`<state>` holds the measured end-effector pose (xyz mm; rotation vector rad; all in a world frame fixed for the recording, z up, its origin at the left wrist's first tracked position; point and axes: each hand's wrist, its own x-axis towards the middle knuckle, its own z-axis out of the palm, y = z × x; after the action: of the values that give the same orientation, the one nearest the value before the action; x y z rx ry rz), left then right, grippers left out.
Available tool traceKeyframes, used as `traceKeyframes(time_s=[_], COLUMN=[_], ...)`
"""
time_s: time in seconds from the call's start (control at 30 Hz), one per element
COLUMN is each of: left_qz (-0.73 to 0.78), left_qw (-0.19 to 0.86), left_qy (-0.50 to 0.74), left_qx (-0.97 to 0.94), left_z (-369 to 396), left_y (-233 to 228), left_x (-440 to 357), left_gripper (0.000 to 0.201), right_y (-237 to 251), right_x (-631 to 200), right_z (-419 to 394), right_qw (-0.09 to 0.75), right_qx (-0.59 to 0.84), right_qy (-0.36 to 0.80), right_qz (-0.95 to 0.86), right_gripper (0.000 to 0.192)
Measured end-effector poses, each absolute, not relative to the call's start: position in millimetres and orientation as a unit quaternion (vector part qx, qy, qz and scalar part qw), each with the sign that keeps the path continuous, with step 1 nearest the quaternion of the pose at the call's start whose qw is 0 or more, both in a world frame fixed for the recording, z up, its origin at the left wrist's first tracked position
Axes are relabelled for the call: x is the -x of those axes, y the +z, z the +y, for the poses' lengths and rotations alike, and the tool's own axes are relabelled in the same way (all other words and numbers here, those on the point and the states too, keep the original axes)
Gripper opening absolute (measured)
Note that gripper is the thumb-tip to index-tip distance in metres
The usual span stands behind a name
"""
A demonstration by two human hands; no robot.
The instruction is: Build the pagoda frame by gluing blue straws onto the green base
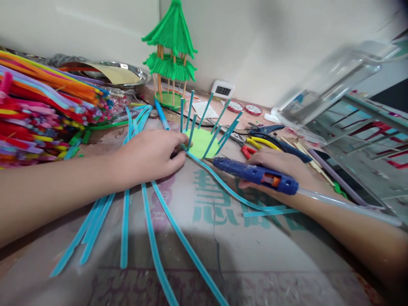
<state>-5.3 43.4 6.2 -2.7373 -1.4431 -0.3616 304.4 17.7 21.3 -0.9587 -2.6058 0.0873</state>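
Observation:
My left hand rests on the table, its fingertips pinching a blue pipe cleaner where it meets the rim of a light green disc. Several short blue pipe cleaners stand upright around that disc. My right hand holds a blue hot glue gun, its nozzle pointing left at the disc's near edge. A clear glue stick sticks out of the gun's back.
Loose blue pipe cleaners fan across the cardboard sheet. A heap of coloured pipe cleaners lies left. A green pagoda model stands behind, beside a metal tray and small timer. Pliers and a clear box sit right.

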Motion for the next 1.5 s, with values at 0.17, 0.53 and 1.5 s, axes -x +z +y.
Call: traceKeyframes(time_s=[0.17,0.53,1.5], left_qz=[-0.462,-0.46,-0.461], left_qw=[0.017,0.017,0.003], left_qy=[-0.12,-0.117,-0.126], left_qx=[0.879,0.88,0.879], left_z=[42.7,42.3,40.3], left_y=[6.2,7.4,8.2], left_x=[4.9,4.0,2.4], left_gripper=[0.024,0.023,0.019], right_y=[22.9,34.0,28.2], right_x=[-299.4,-297.5,-300.9], right_z=[15.3,9.7,9.0], right_qw=[0.175,0.134,0.152], right_qx=[0.329,0.309,0.321], right_qy=[-0.009,-0.065,-0.07], right_qz=[-0.928,-0.939,-0.932], right_gripper=[0.034,0.01,0.016])
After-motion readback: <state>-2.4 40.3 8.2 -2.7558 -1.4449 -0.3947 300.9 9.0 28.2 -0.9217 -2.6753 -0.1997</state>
